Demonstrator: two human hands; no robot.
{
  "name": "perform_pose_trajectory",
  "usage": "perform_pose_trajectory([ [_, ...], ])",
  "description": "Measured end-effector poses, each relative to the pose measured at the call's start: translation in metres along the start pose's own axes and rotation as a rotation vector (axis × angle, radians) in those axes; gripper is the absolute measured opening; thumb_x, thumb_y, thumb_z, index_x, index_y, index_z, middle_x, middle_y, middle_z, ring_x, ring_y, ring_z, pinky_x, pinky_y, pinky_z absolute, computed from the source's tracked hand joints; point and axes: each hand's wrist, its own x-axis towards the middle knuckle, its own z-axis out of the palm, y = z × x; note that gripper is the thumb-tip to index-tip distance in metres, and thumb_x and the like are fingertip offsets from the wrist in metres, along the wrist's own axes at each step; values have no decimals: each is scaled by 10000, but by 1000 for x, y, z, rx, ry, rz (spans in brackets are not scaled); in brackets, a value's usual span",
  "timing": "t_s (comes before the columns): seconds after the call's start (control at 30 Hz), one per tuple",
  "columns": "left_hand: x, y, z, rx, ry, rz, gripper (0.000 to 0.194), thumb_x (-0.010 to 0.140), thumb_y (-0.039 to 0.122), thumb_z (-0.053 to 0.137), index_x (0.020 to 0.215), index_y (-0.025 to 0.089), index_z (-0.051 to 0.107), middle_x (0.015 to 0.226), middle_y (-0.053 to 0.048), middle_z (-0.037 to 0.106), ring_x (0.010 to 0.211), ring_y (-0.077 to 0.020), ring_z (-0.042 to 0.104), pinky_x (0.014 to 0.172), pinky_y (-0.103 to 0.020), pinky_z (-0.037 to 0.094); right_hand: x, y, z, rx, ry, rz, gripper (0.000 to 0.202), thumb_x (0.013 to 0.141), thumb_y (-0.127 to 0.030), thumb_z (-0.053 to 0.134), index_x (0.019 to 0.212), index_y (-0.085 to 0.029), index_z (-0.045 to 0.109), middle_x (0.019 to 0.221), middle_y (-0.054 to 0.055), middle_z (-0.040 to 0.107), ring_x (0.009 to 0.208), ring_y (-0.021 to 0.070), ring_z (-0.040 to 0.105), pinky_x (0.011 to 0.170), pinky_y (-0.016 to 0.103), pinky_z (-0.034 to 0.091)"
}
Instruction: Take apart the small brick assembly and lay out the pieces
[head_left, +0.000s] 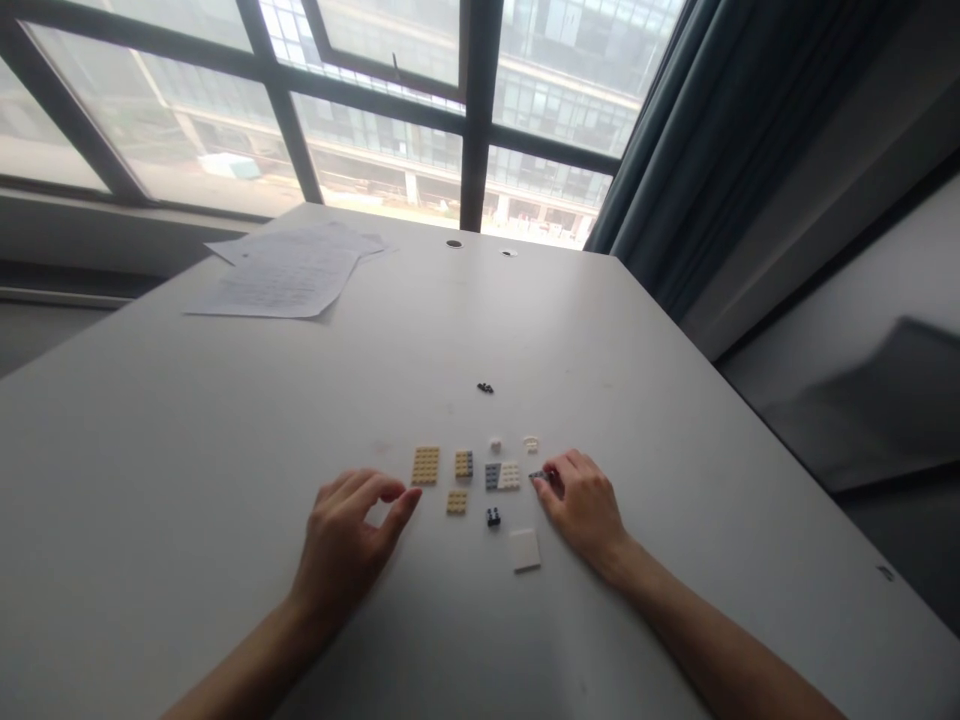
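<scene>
Loosely curved, my left hand [349,530] hovers or rests beside the lower left corner of a tan studded plate [426,466]. Its thumb and index tips are close together, with nothing visible between them. The thumb and fingers of my right hand [585,505] are closed on a small dark grey plate [538,475], partly hidden by them. Between the hands lie a tan and grey brick stack [463,463], a smaller tan plate [457,502], a grey and white studded pair [502,476], a small dark brick [493,517] and a smooth white tile [526,550].
Small white pieces [496,446] and a white curved piece [531,443] lie beyond the row. Farther off is a little cluster of black pieces [485,388]. Printed papers [285,275] lie at the white table's [225,420] far left, by the window; a curtain [660,170] hangs right.
</scene>
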Motion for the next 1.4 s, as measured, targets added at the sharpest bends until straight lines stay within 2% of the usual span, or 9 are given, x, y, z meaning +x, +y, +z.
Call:
perform_pose_trajectory([
  [0.13,0,1,0,3,-12,-12,297,874,431,528,686,211,593,715,-4,619,720,-187,569,742,-321,406,-3,4,-2,14,13,32,201,821,-323,652,962,-185,612,949,59,618,905,222,559,810,321,426],
  [0.3,0,2,-1,3,-22,-8,278,871,417,540,690,211,588,726,-4,619,726,-190,567,749,-330,401,-6,0,-3,-14,1,44,156,828,-346,643,825,-197,597,861,50,607,834,218,553,758,322,427],
  [0.73,0,1,-1,4,-26,11,274,880,394,540,683,209,583,712,-1,613,716,-186,569,752,-324,394,0,-7,0,-16,6,26,141,833,-319,637,844,-183,600,875,52,608,843,216,549,770,322,427],
  [0.97,0,2,-2,7,-34,7,269,881,390,538,687,210,587,716,-2,617,722,-186,572,760,-328,395,2,-8,1,15,2,12,71,844,-265,608,854,-195,610,889,49,616,869,215,554,783,315,427],
  [1.1,0,3,-2,13,-36,0,282,884,393,527,679,209,588,710,-1,621,718,-185,579,751,-325,395,-2,-3,-1,24,15,30,162,823,-309,644,923,-190,598,927,54,612,875,217,557,783,318,432],
  [1.23,0,3,-2,6,-36,6,281,884,394,529,681,208,585,712,-1,618,718,-186,578,749,-327,393,-5,0,-2,-41,19,44,194,823,-378,644,822,-195,581,849,52,599,816,218,548,741,323,424],
  [1.4,-1,2,-3,9,-38,4,268,885,377,535,682,207,581,705,-1,610,717,-185,570,747,-327,392,-5,-4,-1,-35,-4,-9,152,831,-340,639,815,-200,583,862,46,599,837,211,541,753,312,419],
])
